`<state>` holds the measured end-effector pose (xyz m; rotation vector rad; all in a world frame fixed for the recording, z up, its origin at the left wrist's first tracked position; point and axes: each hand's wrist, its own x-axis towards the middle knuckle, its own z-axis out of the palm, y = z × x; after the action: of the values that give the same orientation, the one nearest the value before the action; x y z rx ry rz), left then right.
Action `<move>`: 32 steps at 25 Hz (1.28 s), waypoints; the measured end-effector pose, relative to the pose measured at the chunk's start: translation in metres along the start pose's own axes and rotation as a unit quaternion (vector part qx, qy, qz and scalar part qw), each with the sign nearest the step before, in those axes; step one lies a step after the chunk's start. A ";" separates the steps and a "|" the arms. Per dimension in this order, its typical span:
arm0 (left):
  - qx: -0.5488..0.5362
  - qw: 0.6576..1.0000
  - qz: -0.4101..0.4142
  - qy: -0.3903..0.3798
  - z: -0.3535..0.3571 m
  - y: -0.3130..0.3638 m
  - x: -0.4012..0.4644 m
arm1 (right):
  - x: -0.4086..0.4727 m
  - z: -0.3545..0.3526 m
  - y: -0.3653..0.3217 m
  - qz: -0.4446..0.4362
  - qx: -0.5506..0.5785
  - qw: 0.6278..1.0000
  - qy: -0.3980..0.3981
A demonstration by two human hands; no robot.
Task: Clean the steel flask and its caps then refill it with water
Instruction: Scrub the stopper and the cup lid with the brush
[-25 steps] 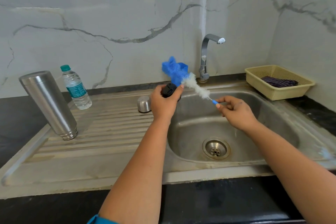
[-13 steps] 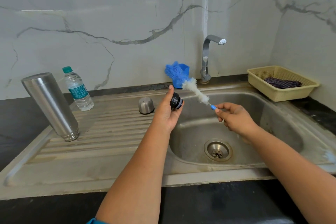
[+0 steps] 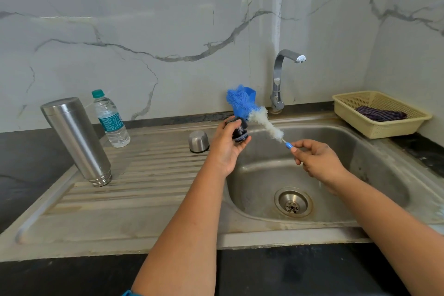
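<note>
- Curled round the black stopper (image 3: 239,130), my left hand (image 3: 225,149) holds it above the sink's (image 3: 341,149) left rim, thumb on top and fingers underneath.
- Pinched at the blue handle tip (image 3: 289,145), the brush (image 3: 254,113) sits in my right hand (image 3: 317,163); its bristles run up toward 10 o'clock, white first, then blue.
- From the left hand's grip, the bristles lie just beside the stopper at about 1 o'clock; I cannot tell whether they touch it.
- I judge the step in hand to be scrubbing the inner cap. Next I would need to turn the stopper so the bristles reach its threads and seal, keeping it over the basin.
- From the stopper, the steel cap (image 3: 198,141) rests mouth-down on the drainboard at 9 o'clock, close by.
- Further out at 9 o'clock stands the flask (image 3: 77,142), upside down and well apart from both hands, with a water bottle (image 3: 111,119) just behind it.
- No water runs from the tap (image 3: 280,79), so rinsing and refilling remain to be done.
</note>
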<state>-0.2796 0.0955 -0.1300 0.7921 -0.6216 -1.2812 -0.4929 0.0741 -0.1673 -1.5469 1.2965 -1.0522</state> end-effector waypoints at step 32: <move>0.224 0.958 0.169 0.059 -0.002 -0.003 0.006 | -0.009 -0.002 -0.008 -0.088 -0.099 0.990 0.043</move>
<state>-0.2787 0.0898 -0.1342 1.0707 -0.9243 -0.7811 -0.4934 0.0839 -0.1599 -1.8082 1.3764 -1.1377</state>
